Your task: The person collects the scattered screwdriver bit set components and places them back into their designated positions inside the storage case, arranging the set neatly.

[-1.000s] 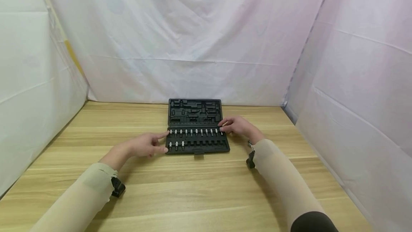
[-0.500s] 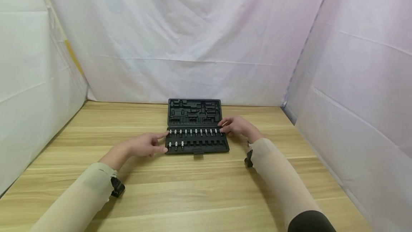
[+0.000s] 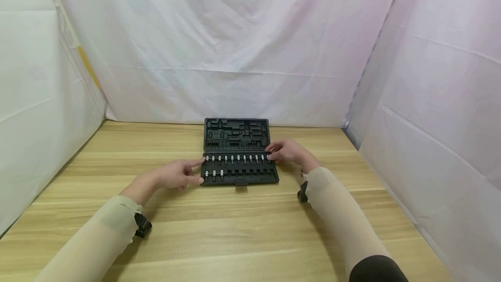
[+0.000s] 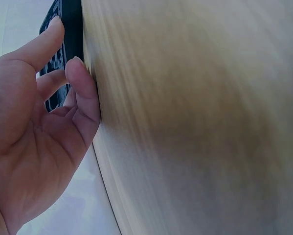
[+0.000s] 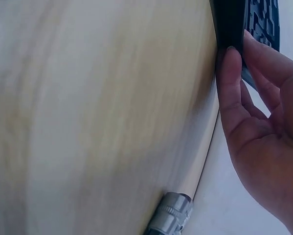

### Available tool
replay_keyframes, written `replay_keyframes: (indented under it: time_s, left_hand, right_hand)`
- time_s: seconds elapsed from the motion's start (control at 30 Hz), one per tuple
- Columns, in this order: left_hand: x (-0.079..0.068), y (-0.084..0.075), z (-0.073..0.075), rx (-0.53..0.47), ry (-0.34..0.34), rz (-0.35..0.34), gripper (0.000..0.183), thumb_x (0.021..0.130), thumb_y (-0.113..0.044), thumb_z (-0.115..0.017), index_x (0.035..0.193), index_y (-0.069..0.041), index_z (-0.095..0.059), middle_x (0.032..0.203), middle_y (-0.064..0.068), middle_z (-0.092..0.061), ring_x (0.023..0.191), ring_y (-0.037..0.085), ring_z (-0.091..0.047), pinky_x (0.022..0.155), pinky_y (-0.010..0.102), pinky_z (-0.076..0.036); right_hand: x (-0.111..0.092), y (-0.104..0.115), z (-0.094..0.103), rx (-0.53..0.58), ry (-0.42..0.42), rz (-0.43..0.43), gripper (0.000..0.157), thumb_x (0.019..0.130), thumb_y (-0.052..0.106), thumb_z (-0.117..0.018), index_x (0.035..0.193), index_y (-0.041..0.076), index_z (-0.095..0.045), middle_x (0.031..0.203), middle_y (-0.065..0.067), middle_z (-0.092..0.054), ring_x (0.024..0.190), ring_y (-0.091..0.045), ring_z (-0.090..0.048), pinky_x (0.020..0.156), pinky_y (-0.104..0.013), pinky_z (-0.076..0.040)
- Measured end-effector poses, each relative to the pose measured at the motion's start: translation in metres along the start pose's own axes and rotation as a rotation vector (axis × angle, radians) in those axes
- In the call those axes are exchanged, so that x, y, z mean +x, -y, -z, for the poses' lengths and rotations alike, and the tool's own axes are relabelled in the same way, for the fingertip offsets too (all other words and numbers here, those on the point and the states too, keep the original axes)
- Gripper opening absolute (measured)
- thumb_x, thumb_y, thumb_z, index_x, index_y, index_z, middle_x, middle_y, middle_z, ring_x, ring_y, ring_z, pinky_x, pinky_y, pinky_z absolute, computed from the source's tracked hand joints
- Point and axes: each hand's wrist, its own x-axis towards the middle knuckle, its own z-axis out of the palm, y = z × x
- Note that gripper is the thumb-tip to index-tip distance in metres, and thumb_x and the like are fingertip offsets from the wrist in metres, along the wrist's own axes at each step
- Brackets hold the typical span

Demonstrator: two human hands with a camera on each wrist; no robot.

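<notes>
Near-still — two hands (image 3: 175, 175) (image 3: 288, 153), one case (image 3: 258, 179)

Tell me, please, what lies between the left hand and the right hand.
In the head view, the open black case, holding small metal pieces, lies between the left hand and the right hand.

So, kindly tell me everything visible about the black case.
The black case, plastic-looking, lies open on the wooden table, its recessed lid folded back, latch at front. Silver bits line the back row; three sit front-left, beside bare slots. The left grip touches the left edge, the right grip the right edge.
</notes>
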Motion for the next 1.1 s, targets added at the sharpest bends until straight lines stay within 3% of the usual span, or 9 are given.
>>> replay_keyframes:
  time_s: [1.1]
  left_hand:
    - [0.0024,0.0033,-0.0009,-0.003,-0.001,-0.007,0.088,0.105,-0.037,-0.076,0.176,-0.020,-0.028,0.087,0.007,-0.057,0.075,0.020,-0.059,0.069,0.035,-0.057]
  right_hand:
    - [-0.0035,0.0019,-0.0027,0.118,0.003,-0.040,0.034,0.102,0.010,-0.078,0.136,0.010,-0.076,0.129,-0.014,-0.072,0.102,-0.023,-0.073,0.089,-0.036,-0.064]
